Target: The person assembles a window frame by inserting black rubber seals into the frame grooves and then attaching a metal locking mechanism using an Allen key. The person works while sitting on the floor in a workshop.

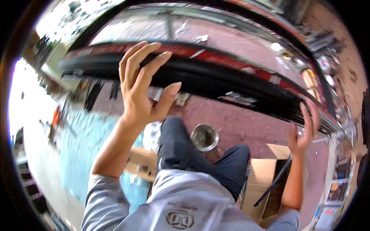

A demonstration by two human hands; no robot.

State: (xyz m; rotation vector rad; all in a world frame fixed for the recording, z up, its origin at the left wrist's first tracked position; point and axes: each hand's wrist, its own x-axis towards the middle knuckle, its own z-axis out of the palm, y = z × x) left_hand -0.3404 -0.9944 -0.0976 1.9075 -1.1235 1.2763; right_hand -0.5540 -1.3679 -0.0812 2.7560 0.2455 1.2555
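A long black bar point(223, 79) runs across in front of me, slanting down to the right, with a red printed strip point(227, 59) along its far side. It seems to be part of a black frame point(266, 27) that reaches farther back. My left hand point(142, 84) is over the bar's left half, fingers spread and thumb apart; whether the fingers touch it I cannot tell. My right hand point(304, 129) is by the bar's right end, blurred, with its fingers stretched upward and nothing visible in them.
Under the bar, a round metal bucket point(205, 137) stands between my knees. An open cardboard box point(262, 179), with a thin black strip leaning over it, is at right. A light blue mat point(86, 150) covers the floor at left. Assorted items point(327, 63) lie at the far right.
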